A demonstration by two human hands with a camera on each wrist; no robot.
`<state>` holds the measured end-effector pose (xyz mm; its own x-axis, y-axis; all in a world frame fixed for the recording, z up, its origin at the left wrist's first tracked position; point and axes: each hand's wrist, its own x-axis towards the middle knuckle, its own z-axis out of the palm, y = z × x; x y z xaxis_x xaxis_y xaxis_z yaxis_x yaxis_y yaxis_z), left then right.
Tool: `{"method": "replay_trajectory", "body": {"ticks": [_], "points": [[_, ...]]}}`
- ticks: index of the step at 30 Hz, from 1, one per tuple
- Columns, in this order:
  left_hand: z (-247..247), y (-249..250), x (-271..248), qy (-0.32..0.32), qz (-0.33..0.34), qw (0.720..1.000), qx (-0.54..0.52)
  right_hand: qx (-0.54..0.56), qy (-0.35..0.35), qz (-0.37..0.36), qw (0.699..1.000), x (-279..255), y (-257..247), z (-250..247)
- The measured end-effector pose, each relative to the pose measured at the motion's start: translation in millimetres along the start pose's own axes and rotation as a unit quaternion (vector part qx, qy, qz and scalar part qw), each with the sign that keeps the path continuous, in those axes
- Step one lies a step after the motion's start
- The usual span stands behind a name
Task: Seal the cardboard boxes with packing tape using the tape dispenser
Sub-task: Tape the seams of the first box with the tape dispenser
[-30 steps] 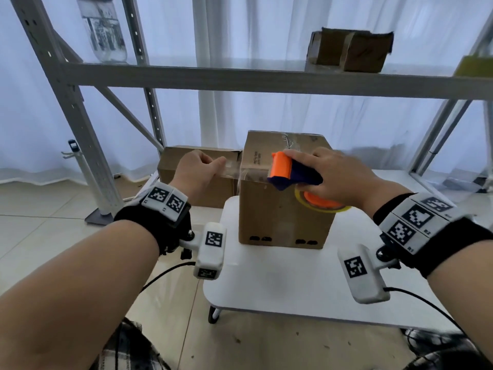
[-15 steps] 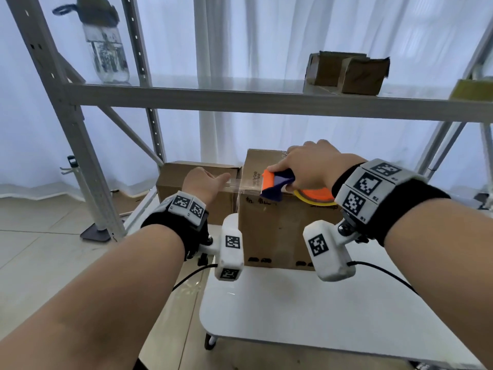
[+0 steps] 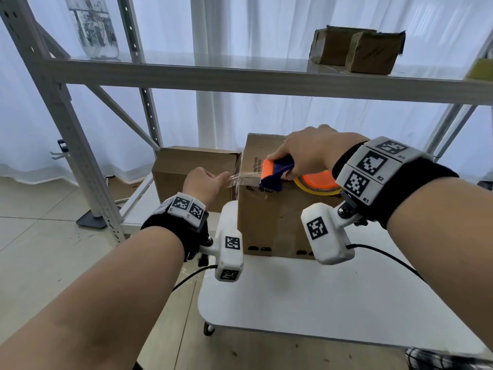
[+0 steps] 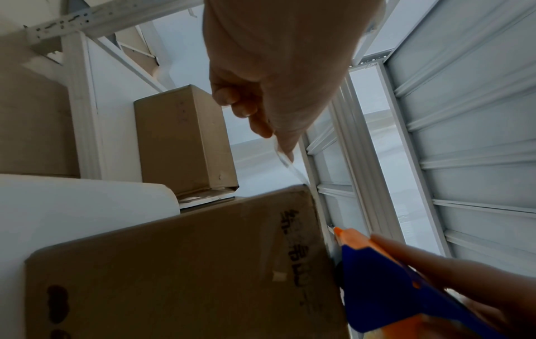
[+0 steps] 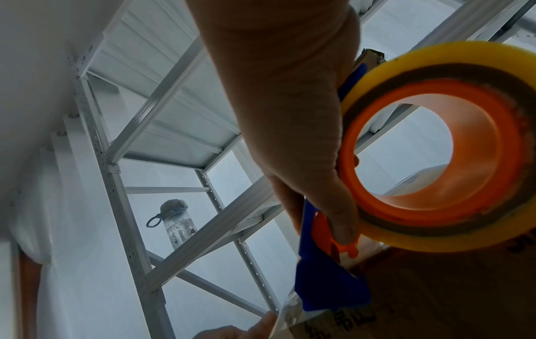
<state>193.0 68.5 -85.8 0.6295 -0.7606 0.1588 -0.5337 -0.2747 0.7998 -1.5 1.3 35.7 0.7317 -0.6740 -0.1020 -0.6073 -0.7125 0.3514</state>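
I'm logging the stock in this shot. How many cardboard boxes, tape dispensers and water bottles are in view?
Cardboard boxes: 4, one on the white table, one behind it to the left, two on the upper shelf
Tape dispensers: 1
Water bottles: 1
Total: 6

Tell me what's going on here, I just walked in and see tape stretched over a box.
A person is taping a cardboard box that stands on a small white table. The right hand grips a blue and orange tape dispenser at the box's top front edge. The left hand pinches the free end of the clear tape, pulled taut off the box's left corner. A second box sits behind on the left.
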Motion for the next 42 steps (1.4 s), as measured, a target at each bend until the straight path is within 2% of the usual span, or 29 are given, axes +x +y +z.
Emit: {"method": "replay_trajectory", "body": {"ticks": [4,8,11,18,25,30,31,33,35,37,38,39,42], "points": [[15.4,-8.8,-4.8,-0.038,-0.027,0.998,-0.044,0.001,0.003,0.001,1.0,2.2,-0.6,1.8],[31.3,-7.3,-13.6,-0.106,-0.119,0.981,-0.107,0.0,0.01,-0.001,1.0,0.4,0.0,3.2],[33.2,-5.9,-14.7,-0.151,-0.151,0.966,-0.142,-0.004,0.016,-0.004,1.0,-1.2,-0.8,4.7],[17.6,4.2,-3.8,-0.202,-0.13,0.97,-0.032,-0.01,0.008,-0.002,1.0,-1.7,-3.3,2.7],[8.3,18.0,-0.1,-0.162,-0.082,0.981,0.068,0.002,0.008,0.004,1.0,-4.0,-5.8,1.8],[8.6,-7.0,-10.1,-0.209,-0.142,0.957,0.14,0.001,0.01,0.012,1.0,-5.6,-6.7,2.8],[9.5,-13.6,-9.1,-0.198,-0.131,0.959,0.154,-0.003,0.013,0.012,1.0,-5.9,-7.0,2.6],[7.6,-16.7,-5.0,-0.127,-0.059,0.983,0.116,-0.005,0.016,0.012,1.0,-6.2,-7.2,2.6],[1.9,-4.8,-8.7,-0.086,0.012,0.996,-0.038,0.003,0.017,0.012,1.0,-6.0,-7.8,2.8],[-1.8,16.1,-21.6,-0.114,0.025,0.964,-0.239,0.003,0.022,0.014,1.0,-6.4,-7.5,3.4],[-1.4,22.7,-27.7,-0.135,0.02,0.947,-0.292,0.003,0.023,0.015,1.0,-6.8,-7.2,3.5],[0.5,26.0,-33.6,-0.16,0.023,0.937,-0.309,0.005,0.025,0.016,1.0,-7.1,-7.1,4.0],[11.5,12.5,-45.4,-0.212,0.041,0.945,-0.244,0.004,0.027,0.015,1.0,-7.7,-8.2,4.1]]}}
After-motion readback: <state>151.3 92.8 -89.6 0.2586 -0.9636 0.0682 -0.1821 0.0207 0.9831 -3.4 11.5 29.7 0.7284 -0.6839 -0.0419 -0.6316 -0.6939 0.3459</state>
